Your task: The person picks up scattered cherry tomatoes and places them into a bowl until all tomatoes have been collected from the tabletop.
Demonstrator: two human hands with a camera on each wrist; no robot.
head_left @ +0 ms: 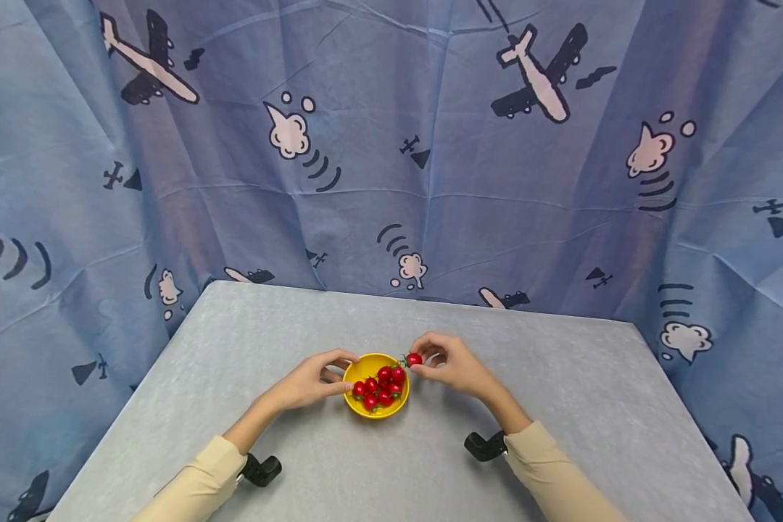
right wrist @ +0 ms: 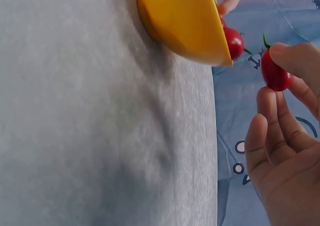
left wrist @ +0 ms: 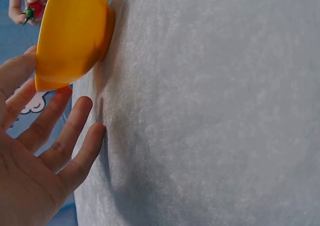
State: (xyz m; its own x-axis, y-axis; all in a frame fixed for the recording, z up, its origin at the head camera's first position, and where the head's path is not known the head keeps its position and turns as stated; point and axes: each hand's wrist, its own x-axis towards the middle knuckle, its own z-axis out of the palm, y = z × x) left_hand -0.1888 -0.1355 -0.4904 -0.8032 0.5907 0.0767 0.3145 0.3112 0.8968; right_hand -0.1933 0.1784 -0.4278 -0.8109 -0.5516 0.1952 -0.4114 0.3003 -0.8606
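Note:
A yellow bowl (head_left: 368, 365) stands on the table with several red cherry tomatoes (head_left: 383, 398) in it, some with green stems. My left hand (head_left: 309, 380) holds the bowl's left side, thumb and index finger at the rim. In the left wrist view, the other fingers spread below the bowl (left wrist: 75, 36), one touching its outer wall. Just past the bowl's right rim, my right hand (head_left: 449, 365) pinches a single cherry tomato (right wrist: 275, 72) between thumb and fingers. That tomato hangs clear of the bowl, its green stem turned toward it.
A light grey cloth covers the table (head_left: 496, 348). Behind it hangs a blue curtain (head_left: 365, 181) printed with airplanes and clouds. Each wrist wears a black camera mount, the left one (head_left: 261, 471) and the right one (head_left: 485, 446) both above the tabletop.

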